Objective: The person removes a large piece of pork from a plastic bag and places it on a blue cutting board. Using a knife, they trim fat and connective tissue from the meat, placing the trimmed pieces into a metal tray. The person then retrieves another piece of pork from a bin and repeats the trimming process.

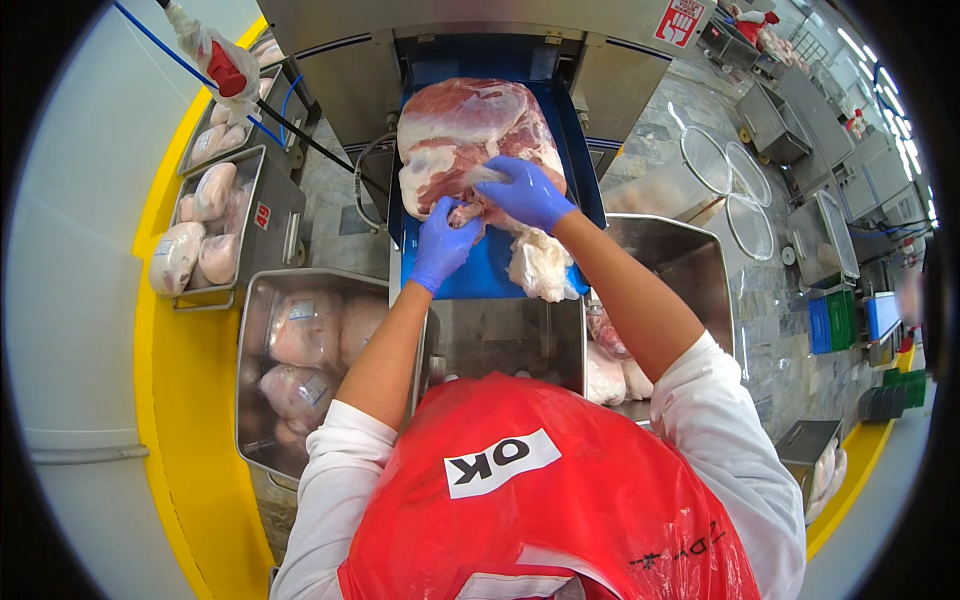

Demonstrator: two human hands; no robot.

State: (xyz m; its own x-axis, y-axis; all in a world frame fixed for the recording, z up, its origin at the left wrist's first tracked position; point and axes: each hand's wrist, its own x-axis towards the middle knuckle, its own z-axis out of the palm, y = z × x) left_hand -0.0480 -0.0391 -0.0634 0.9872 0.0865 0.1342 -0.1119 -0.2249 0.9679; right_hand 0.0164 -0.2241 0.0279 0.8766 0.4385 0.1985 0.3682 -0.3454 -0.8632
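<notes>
We saw clear-wrapped meat packages (300, 345) with small white labels in the left steel bin, a white rectangular label (500, 462) on the red apron, and a red-and-white sign (683, 20) top right.

Bare blue belt (480, 270) below meat (470, 130)

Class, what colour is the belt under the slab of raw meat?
Blue belt, seen in the head view.

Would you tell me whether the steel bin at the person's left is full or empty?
Partly full: the steel bin holds several bagged pale meat pieces piled inside, with its walls rising above them.
</notes>
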